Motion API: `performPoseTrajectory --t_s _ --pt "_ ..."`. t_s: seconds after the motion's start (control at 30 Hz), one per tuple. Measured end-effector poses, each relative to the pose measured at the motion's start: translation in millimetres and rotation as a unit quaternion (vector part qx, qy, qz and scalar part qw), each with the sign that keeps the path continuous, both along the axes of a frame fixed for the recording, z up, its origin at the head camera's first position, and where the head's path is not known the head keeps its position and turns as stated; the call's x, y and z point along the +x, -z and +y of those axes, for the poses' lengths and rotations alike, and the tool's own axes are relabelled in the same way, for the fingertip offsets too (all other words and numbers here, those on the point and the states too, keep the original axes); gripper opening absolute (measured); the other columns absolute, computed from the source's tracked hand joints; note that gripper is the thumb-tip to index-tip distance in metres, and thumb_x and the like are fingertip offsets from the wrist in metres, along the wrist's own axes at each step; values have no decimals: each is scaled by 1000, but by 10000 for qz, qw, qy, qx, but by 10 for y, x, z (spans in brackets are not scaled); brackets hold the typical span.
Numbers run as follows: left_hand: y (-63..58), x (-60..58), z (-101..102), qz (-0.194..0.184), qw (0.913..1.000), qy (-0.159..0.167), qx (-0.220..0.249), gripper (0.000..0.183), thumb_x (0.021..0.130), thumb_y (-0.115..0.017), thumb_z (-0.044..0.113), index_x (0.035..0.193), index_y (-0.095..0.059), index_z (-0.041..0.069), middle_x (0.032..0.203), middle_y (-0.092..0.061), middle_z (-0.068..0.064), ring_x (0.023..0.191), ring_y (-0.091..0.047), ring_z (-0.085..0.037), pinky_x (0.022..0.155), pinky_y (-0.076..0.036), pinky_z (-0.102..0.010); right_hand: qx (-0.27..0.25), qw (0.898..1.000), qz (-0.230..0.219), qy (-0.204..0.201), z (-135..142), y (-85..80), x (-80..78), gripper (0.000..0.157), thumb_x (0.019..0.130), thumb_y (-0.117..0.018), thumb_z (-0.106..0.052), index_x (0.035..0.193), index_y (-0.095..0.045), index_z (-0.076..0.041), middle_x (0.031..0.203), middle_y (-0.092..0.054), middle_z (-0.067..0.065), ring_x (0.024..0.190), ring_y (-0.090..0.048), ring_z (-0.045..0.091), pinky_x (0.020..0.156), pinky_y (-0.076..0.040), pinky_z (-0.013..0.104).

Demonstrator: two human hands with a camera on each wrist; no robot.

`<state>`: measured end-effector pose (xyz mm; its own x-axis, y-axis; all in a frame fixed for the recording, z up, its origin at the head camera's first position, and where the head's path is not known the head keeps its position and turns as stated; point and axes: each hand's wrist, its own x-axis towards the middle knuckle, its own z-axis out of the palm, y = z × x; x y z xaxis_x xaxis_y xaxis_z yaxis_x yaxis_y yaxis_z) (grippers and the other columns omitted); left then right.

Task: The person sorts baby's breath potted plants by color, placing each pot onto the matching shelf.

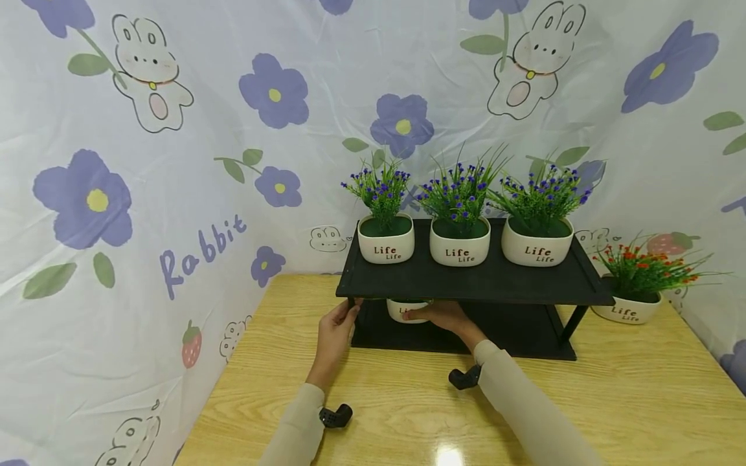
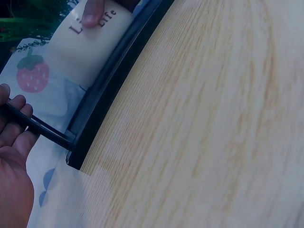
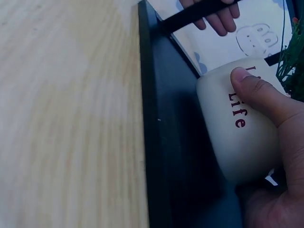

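A black two-tier shelf (image 1: 466, 285) stands on the wooden table. Between its tiers my right hand (image 1: 440, 316) grips a white "Life" flowerpot (image 3: 247, 123), thumb across the printed front. Green foliage rises from this pot; the upper tier hides most of it in the head view. The pot is at the left part of the lower tier (image 1: 507, 327); whether its base touches the tier I cannot tell. At the shelf's left end my left hand (image 1: 335, 330) holds the slim black post (image 2: 45, 130), its fingers behind it.
Three white pots with purple flowers, a left one (image 1: 386, 249), a middle one (image 1: 460, 251) and a right one (image 1: 537, 251), stand on the upper tier. A pot with orange-red flowers (image 1: 629, 310) sits right of the shelf. Patterned cloth (image 1: 204, 162) hangs behind the table (image 1: 396, 408).
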<state>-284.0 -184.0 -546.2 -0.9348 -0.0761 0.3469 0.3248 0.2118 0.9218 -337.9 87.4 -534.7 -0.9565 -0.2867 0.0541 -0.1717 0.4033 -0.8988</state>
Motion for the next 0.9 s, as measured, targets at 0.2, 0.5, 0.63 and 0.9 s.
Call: performPoseTrajectory --t_s 0.2,0.5,0.63,0.9 --pt "-12 3 -2 -30 10000 -5 -28 28 98 -61 29 124 -68 23 123 -70 -5 118 -64 -17 99 -52 -33 -290 9988 -122 -374 -24 -41 -119 78 77 -84 -35 143 -45 -25 145 -49 2 134 -47 29 114 -34 53" --pt "-1 -3 5 -13 10000 8 37 26 98 -61 25 123 -68 25 122 -70 -1 117 -64 -14 97 -52 -28 -56 9947 -944 -397 -44 -42 -200 75 77 -82 -43 141 -48 -23 146 -46 1 136 -45 29 116 -30 55" --pt "-73 31 16 -100 9999 79 44 28 99 -60 19 126 -67 19 124 -69 -7 119 -63 -19 99 -52 -31 -138 9941 -948 -511 -66 -13 -217 71 80 -81 -39 141 -48 -23 144 -49 2 133 -48 29 114 -33 54" --pt "-6 -9 4 -45 10000 -16 52 28 98 -61 27 124 -68 22 123 -70 -3 117 -64 -18 97 -52 -26 -76 9941 -938 -531 -89 15 -233 73 78 -82 -42 141 -48 -23 141 -51 2 129 -51 28 112 -36 53"
